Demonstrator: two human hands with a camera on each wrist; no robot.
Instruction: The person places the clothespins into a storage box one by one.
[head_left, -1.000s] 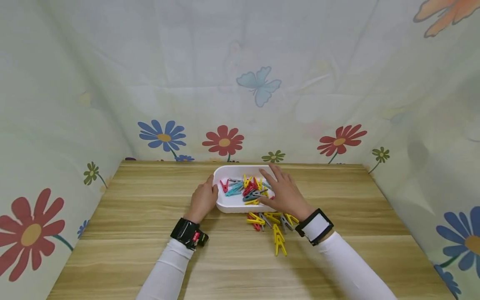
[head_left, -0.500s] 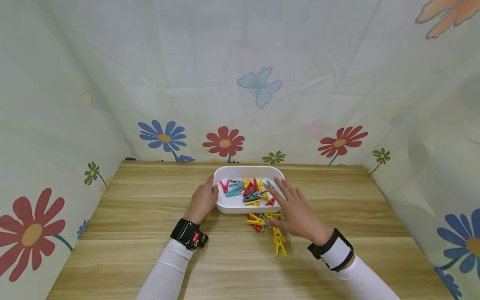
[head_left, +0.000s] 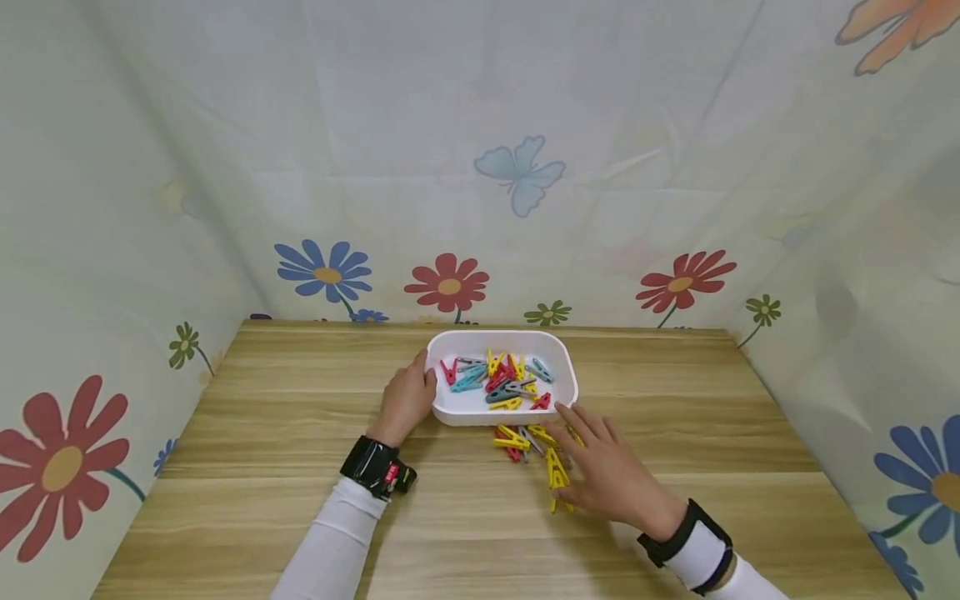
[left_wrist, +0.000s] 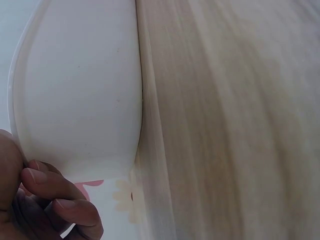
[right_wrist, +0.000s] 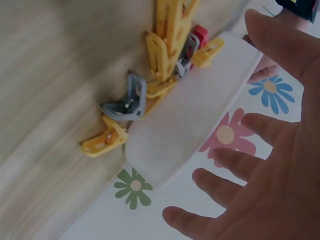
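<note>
Pinching the white tray [head_left: 474,420] of clothespins [head_left: 499,381] by its left end, near the far edge of the bench [head_left: 465,533], the left hand [head_left: 406,397] sits opposite the right hand [head_left: 611,473], spread over loose clothespins [head_left: 512,439].

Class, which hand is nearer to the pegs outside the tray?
Right. The right hand is spread close by those pegs; the left hand holds the tray at its left end, farther off.

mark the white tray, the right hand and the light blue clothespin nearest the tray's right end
White tray [head_left: 472,419], head view: its front outer wall.
Right hand [head_left: 611,475], head view: back of the hand.
Light blue clothespin [head_left: 539,371], head view: middle of its body.
</note>
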